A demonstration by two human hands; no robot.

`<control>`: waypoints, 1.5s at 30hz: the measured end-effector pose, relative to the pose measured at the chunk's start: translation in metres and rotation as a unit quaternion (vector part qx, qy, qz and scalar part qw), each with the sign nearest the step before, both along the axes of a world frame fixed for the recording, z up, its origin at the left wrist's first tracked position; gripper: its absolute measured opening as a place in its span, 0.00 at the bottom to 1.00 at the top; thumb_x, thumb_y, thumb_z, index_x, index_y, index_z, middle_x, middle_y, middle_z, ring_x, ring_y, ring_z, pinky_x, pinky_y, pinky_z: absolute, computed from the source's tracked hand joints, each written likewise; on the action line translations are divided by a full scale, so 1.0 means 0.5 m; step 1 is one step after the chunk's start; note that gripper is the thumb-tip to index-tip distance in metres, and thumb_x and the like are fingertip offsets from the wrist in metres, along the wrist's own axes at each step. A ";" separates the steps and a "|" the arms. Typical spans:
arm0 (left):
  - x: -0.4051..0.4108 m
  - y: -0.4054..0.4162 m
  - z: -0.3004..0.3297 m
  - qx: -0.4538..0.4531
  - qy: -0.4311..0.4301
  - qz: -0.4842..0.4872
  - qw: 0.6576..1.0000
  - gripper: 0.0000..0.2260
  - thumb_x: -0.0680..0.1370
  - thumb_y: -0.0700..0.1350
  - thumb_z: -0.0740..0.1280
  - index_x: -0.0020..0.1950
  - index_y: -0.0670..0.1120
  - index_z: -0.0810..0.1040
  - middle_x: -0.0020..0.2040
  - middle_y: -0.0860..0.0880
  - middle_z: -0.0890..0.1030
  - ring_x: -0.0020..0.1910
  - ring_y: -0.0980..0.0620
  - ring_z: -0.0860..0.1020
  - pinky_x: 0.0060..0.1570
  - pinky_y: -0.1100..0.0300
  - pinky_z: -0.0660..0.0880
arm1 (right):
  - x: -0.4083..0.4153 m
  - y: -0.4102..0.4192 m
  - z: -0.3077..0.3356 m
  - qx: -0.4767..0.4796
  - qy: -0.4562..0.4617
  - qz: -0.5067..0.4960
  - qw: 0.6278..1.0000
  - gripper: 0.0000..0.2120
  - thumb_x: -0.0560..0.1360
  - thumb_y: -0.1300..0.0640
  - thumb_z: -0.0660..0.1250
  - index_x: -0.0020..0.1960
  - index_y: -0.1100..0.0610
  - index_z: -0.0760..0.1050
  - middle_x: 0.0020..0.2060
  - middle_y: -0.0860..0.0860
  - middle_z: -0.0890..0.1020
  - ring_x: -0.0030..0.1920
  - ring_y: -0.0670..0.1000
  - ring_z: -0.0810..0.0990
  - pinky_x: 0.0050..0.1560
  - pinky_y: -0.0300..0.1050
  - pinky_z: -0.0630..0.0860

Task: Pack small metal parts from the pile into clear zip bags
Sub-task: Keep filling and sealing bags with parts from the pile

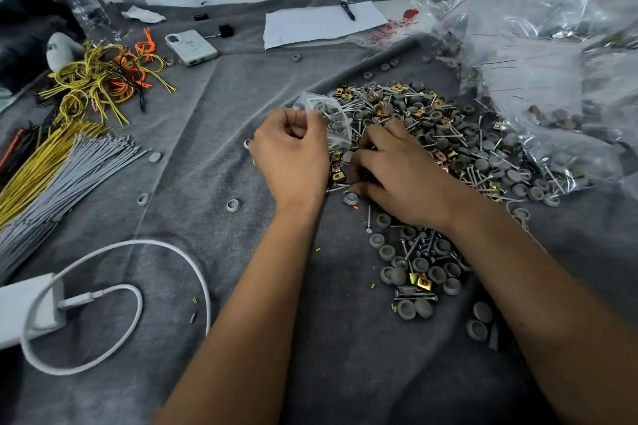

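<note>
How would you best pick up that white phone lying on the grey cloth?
Grip the phone across its two long edges, coming straight down from above. It lies flat, back up, with open cloth on both sides, so fingers can slip in there.

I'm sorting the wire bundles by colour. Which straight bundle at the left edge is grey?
The grey bundle, lying nearer the white charger cable; the straight bundle beside it, on the far side, is yellow.

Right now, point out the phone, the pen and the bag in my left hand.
phone (192, 46), head view, middle of its back.
pen (348, 10), head view, mid-barrel.
bag (336, 121), head view, clear side beside the left hand (291, 152).
</note>
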State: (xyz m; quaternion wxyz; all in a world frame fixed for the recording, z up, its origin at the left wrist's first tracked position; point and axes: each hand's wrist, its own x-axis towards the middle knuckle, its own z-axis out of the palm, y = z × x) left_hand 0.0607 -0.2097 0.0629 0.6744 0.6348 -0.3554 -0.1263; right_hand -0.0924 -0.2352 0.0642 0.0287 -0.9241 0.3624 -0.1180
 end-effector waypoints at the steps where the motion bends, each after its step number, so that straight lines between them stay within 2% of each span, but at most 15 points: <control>1: 0.000 0.000 0.000 0.001 -0.004 0.000 1.000 0.09 0.75 0.44 0.70 0.34 0.48 0.78 0.26 0.56 0.74 0.27 0.59 0.70 0.34 0.60 0.70 | -0.001 -0.001 -0.002 -0.004 -0.008 0.006 1.000 0.14 0.79 0.46 0.68 0.58 0.54 0.80 0.57 0.52 0.72 0.63 0.55 0.65 0.66 0.58 0.68; 4: 0.001 0.000 0.000 0.001 -0.003 0.001 1.000 0.10 0.74 0.44 0.70 0.33 0.49 0.77 0.26 0.57 0.74 0.26 0.60 0.70 0.34 0.60 0.69 | -0.004 -0.003 0.003 -0.005 -0.098 0.027 0.995 0.12 0.80 0.51 0.67 0.56 0.58 0.80 0.53 0.50 0.75 0.59 0.53 0.69 0.64 0.56 0.69; 7: 0.001 -0.002 -0.001 -0.004 0.007 -0.001 1.000 0.10 0.74 0.44 0.70 0.33 0.50 0.77 0.25 0.58 0.74 0.26 0.60 0.70 0.33 0.61 0.69 | -0.011 -0.005 0.015 -0.006 -0.248 0.047 0.968 0.06 0.81 0.57 0.68 0.51 0.60 0.79 0.45 0.46 0.78 0.49 0.49 0.76 0.53 0.47 0.74; 9: 0.001 -0.003 -0.004 -0.003 0.002 -0.013 1.000 0.10 0.74 0.44 0.70 0.33 0.50 0.77 0.24 0.59 0.74 0.26 0.61 0.70 0.32 0.62 0.68 | -0.017 -0.004 0.021 -0.014 -0.322 0.028 0.946 0.05 0.81 0.59 0.69 0.51 0.61 0.80 0.42 0.46 0.80 0.42 0.43 0.79 0.47 0.41 0.76; 11: 0.000 -0.005 -0.007 0.007 -0.012 -0.045 0.999 0.10 0.74 0.45 0.70 0.33 0.50 0.76 0.24 0.59 0.73 0.25 0.60 0.69 0.31 0.61 0.67 | -0.020 -0.005 0.021 -0.045 -0.354 0.000 0.934 0.05 0.79 0.60 0.72 0.51 0.62 0.82 0.42 0.49 0.84 0.42 0.43 0.80 0.48 0.35 0.77; 13: -0.004 -0.006 -0.011 0.018 -0.048 -0.086 0.995 0.10 0.74 0.45 0.70 0.33 0.50 0.76 0.24 0.57 0.72 0.26 0.58 0.69 0.30 0.60 0.66 | -0.021 -0.007 0.021 -0.076 -0.363 -0.012 0.929 0.05 0.78 0.61 0.73 0.51 0.62 0.84 0.46 0.52 0.85 0.46 0.45 0.81 0.52 0.34 0.75; 16: -0.011 -0.005 -0.013 0.025 -0.114 -0.120 0.986 0.12 0.76 0.45 0.71 0.34 0.49 0.75 0.26 0.56 0.73 0.27 0.57 0.70 0.30 0.58 0.67 | -0.021 -0.009 0.021 -0.086 -0.344 0.001 0.935 0.06 0.78 0.63 0.72 0.53 0.62 0.85 0.48 0.53 0.85 0.49 0.47 0.81 0.54 0.37 0.76; 18: -0.014 -0.004 -0.014 0.027 -0.140 -0.132 0.981 0.13 0.77 0.45 0.72 0.34 0.51 0.75 0.27 0.55 0.74 0.27 0.58 0.71 0.29 0.60 0.68 | -0.019 -0.006 0.019 -0.068 -0.332 -0.008 0.941 0.08 0.77 0.64 0.73 0.55 0.61 0.84 0.48 0.52 0.86 0.48 0.46 0.83 0.53 0.37 0.78; 21: -0.021 -0.002 -0.016 0.017 -0.149 -0.149 0.977 0.13 0.78 0.45 0.72 0.35 0.52 0.75 0.27 0.55 0.75 0.26 0.59 0.71 0.29 0.61 0.68 | -0.022 -0.006 0.018 -0.046 -0.337 -0.036 0.940 0.07 0.74 0.63 0.76 0.51 0.59 0.82 0.43 0.51 0.86 0.43 0.46 0.84 0.46 0.37 0.80; 25: -0.032 0.004 -0.013 -0.009 -0.165 -0.182 0.969 0.12 0.78 0.41 0.72 0.35 0.50 0.76 0.27 0.56 0.74 0.26 0.59 0.71 0.28 0.65 0.66 | -0.025 -0.011 0.017 -0.068 -0.302 -0.035 0.950 0.08 0.70 0.63 0.79 0.48 0.59 0.85 0.43 0.51 0.86 0.42 0.46 0.82 0.48 0.34 0.75; 31: -0.034 0.006 -0.014 -0.008 -0.116 -0.201 0.973 0.10 0.79 0.42 0.72 0.38 0.44 0.78 0.28 0.57 0.75 0.26 0.60 0.71 0.28 0.67 0.66 | -0.022 -0.011 0.012 -0.075 -0.307 -0.044 0.948 0.07 0.70 0.59 0.80 0.47 0.58 0.86 0.40 0.51 0.85 0.39 0.48 0.79 0.44 0.43 0.76; 35: -0.034 0.007 -0.011 -0.003 -0.093 -0.194 0.977 0.10 0.79 0.41 0.72 0.39 0.41 0.78 0.29 0.53 0.76 0.27 0.60 0.71 0.29 0.64 0.67 | -0.020 -0.007 0.012 -0.042 -0.344 -0.053 0.937 0.11 0.69 0.59 0.81 0.50 0.57 0.85 0.43 0.48 0.87 0.41 0.44 0.83 0.46 0.35 0.78; 38: -0.030 0.005 -0.009 -0.002 -0.079 -0.174 0.982 0.10 0.79 0.40 0.72 0.38 0.43 0.78 0.28 0.54 0.76 0.26 0.60 0.71 0.29 0.65 0.67 | -0.019 -0.005 0.013 -0.007 -0.337 -0.038 0.941 0.13 0.69 0.62 0.80 0.52 0.57 0.84 0.45 0.48 0.86 0.43 0.42 0.83 0.47 0.33 0.78; 42: -0.021 0.003 -0.007 -0.005 -0.045 -0.137 0.990 0.10 0.79 0.41 0.72 0.37 0.45 0.79 0.28 0.51 0.75 0.28 0.56 0.71 0.32 0.59 0.68 | -0.018 -0.003 0.016 0.005 -0.342 -0.026 0.939 0.11 0.72 0.66 0.77 0.54 0.58 0.84 0.47 0.48 0.87 0.46 0.43 0.84 0.49 0.37 0.81; 45: -0.015 0.000 -0.007 -0.010 -0.020 -0.105 0.994 0.12 0.79 0.41 0.71 0.36 0.46 0.77 0.26 0.57 0.73 0.26 0.59 0.69 0.31 0.61 0.67 | -0.018 -0.005 0.017 -0.015 -0.362 -0.038 0.931 0.07 0.74 0.63 0.77 0.50 0.58 0.83 0.44 0.47 0.85 0.43 0.41 0.83 0.46 0.30 0.77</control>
